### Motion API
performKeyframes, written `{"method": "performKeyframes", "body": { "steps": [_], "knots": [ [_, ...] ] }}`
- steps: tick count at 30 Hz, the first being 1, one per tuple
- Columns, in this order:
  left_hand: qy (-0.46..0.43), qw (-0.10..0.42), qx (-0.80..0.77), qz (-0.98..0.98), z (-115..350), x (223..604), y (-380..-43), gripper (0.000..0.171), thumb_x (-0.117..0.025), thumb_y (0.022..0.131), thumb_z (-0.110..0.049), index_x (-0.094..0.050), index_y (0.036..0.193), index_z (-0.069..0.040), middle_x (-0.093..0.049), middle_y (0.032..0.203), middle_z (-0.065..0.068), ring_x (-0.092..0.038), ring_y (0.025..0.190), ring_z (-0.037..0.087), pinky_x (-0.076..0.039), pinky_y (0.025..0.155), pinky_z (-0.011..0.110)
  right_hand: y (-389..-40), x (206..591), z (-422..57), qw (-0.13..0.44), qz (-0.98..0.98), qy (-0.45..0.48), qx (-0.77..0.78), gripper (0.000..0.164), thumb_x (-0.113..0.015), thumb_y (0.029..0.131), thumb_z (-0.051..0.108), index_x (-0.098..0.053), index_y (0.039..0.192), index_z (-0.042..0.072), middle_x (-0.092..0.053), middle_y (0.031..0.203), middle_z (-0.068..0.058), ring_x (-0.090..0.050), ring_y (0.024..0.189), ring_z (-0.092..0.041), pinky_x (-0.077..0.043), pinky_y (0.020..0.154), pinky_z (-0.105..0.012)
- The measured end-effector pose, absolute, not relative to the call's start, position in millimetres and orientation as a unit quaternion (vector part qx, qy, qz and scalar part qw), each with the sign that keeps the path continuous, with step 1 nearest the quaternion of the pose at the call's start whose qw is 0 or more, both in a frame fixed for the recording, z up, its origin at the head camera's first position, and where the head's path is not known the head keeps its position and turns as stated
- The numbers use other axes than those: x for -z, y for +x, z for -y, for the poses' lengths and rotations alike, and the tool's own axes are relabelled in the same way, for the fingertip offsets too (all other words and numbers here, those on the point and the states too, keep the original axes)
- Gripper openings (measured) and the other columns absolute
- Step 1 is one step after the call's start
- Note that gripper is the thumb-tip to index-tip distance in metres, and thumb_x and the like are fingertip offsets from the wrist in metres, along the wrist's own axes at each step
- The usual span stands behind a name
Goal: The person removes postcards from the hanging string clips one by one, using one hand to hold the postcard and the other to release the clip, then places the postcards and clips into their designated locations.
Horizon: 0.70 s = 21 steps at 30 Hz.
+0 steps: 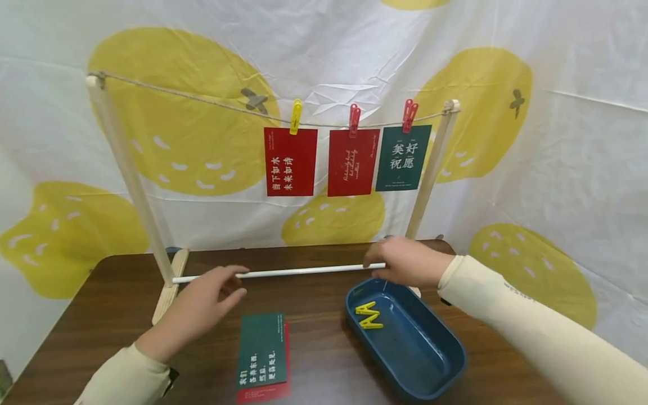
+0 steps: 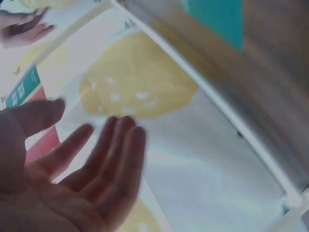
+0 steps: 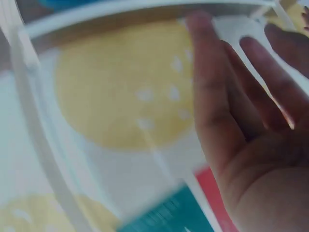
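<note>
My left hand [image 1: 202, 301] hovers over the table's left part, beside the white rod [image 1: 298, 272]; its fingers are loosely bent and hold nothing in the left wrist view. Near the rod's right end is my right hand [image 1: 409, 262], above the far end of a blue basin [image 1: 455, 360]. The right wrist view shows its fingers fairly straight, with nothing gripped. Two yellow clothespins [image 1: 372, 323] lie in the basin. A green card [image 1: 260, 343] lies partly over a red card [image 1: 268, 392] on the table, between the hands.
A twine line [image 1: 202, 101] runs between two wooden posts [image 1: 129, 174]. From it hang two red cards [image 1: 304, 157] and a green card [image 1: 402, 180], held by a yellow clothespin [image 1: 296, 116] and two red clothespins [image 1: 354, 120]. A lemon-print cloth [image 1: 324, 45] hangs behind.
</note>
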<state>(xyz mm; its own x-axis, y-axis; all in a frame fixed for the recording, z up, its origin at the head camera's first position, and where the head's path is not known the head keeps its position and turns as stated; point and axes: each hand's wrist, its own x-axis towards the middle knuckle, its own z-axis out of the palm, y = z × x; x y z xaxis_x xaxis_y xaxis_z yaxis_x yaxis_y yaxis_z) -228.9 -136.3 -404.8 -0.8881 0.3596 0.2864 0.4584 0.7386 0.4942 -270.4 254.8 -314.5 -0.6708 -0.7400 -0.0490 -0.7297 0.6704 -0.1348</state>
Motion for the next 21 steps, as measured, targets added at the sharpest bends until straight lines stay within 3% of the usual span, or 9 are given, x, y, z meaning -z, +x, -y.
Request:
{"method": "performKeyframes", "body": {
  "steps": [4,8,12,17,21],
  "knots": [
    [-0.199,0.127,0.333,0.913,136.1,379.3,-256.6,0.041,-0.065,0.100,-0.022,-0.055,0.137,-0.008,-0.070,0.106,0.007,-0.070,0.093,0.023,-0.057,0.080,0.046,-278.1,257.9,-229.3,-0.033,-0.920,-0.385,0.071,0.022,-0.075,0.092,0.014,-0.074,0.114,0.011,-0.074,0.109,-0.002,-0.069,0.088,-0.015,-0.058,0.081,-0.034],
    [-0.165,0.124,0.391,0.897,127.6,357.5,-283.4,0.051,-0.059,0.104,-0.035,-0.046,0.146,-0.011,-0.067,0.118,0.010,-0.067,0.106,0.028,-0.056,0.086,0.049,-289.7,209.0,-200.0,-0.123,-0.911,-0.368,0.137,0.022,-0.073,0.095,0.019,-0.073,0.116,0.013,-0.073,0.104,0.003,-0.065,0.070,-0.009,-0.055,0.071,-0.025],
    [-0.145,0.122,0.449,0.873,111.2,343.7,-310.4,0.058,-0.058,0.103,-0.041,-0.041,0.151,-0.012,-0.064,0.126,0.010,-0.065,0.111,0.029,-0.057,0.085,0.048,-307.0,175.0,-169.5,-0.190,-0.897,-0.337,0.215,0.025,-0.071,0.097,0.024,-0.070,0.120,0.014,-0.070,0.103,0.003,-0.065,0.068,-0.010,-0.055,0.068,-0.024],
    [-0.139,0.132,0.535,0.823,90.1,340.5,-339.8,0.062,-0.062,0.102,-0.035,-0.037,0.154,-0.012,-0.062,0.135,0.013,-0.068,0.108,0.029,-0.060,0.079,0.042,-329.5,155.3,-132.8,-0.164,-0.909,-0.242,0.298,0.047,-0.070,0.097,0.032,-0.060,0.138,0.014,-0.067,0.115,0.000,-0.068,0.070,-0.011,-0.058,0.069,-0.026],
    [-0.142,0.139,0.595,0.779,76.7,339.4,-352.2,0.056,-0.062,0.102,-0.029,-0.041,0.151,-0.011,-0.064,0.131,0.016,-0.069,0.107,0.033,-0.061,0.077,0.036,-345.0,150.5,-113.0,-0.127,-0.918,-0.196,0.321,0.054,-0.069,0.097,0.035,-0.055,0.142,0.010,-0.067,0.116,-0.006,-0.070,0.070,-0.016,-0.059,0.071,-0.028]
  ]
}}
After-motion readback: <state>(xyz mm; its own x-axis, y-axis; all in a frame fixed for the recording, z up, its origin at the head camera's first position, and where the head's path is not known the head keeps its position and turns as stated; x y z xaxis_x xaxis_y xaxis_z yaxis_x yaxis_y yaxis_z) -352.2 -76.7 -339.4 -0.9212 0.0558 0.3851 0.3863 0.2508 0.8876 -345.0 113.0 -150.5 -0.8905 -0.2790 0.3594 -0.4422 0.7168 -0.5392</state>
